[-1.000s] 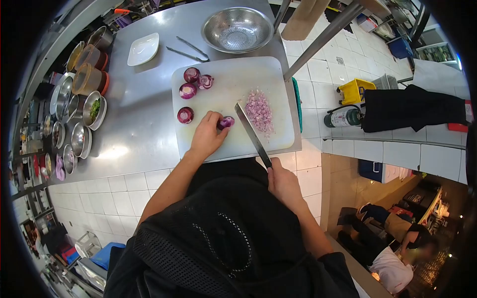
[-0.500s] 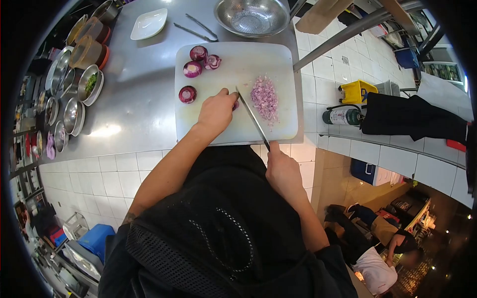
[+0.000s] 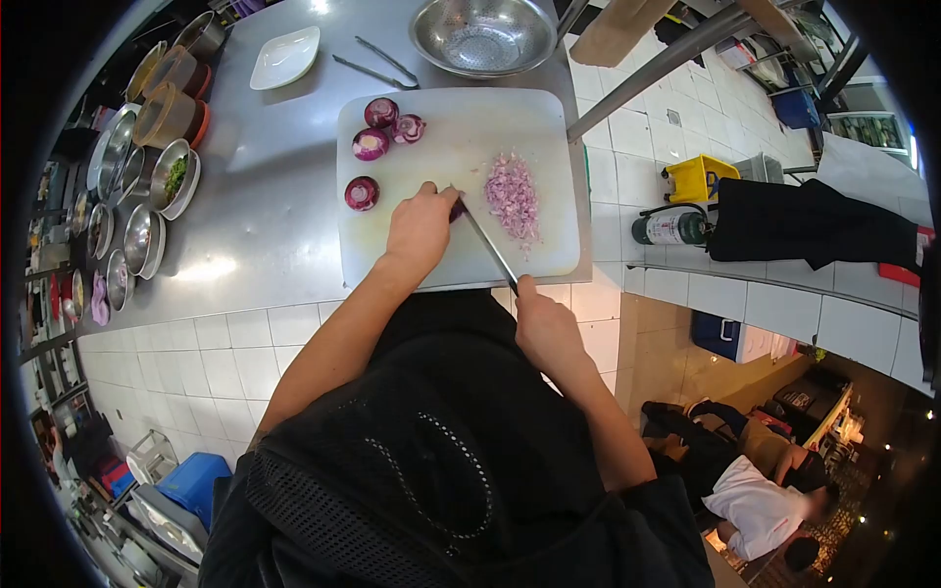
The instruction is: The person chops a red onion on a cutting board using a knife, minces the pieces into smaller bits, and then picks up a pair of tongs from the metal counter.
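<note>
My right hand [image 3: 545, 325] is wrapped round the handle of a kitchen knife [image 3: 490, 244]. Its blade slants up and left to my left hand [image 3: 420, 231], whose fingers are closed over a piece of red onion [image 3: 456, 209], mostly hidden beneath them. Both are on a white cutting board [image 3: 417, 267]. Just right of the blade lies a heap of chopped red onion [image 3: 512, 198]. Peeled red onions sit on the board's left side: a lone one [image 3: 362, 193] near my left hand and a group [image 3: 371, 144] farther up.
Beyond the board are a steel colander [image 3: 482, 39], metal tongs [image 3: 377, 65] and a white dish [image 3: 285, 59]. Steel bowls [image 3: 143, 233] and plastic tubs [image 3: 165, 116] line the steel counter's left edge. A metal post [image 3: 637, 88] rises at right. Another person [image 3: 755, 505] is at lower right.
The knife tip has shifted slightly down and left, closer against the onion piece under my left fingers. The whole view has drifted a little. The person at lower right has changed posture.
</note>
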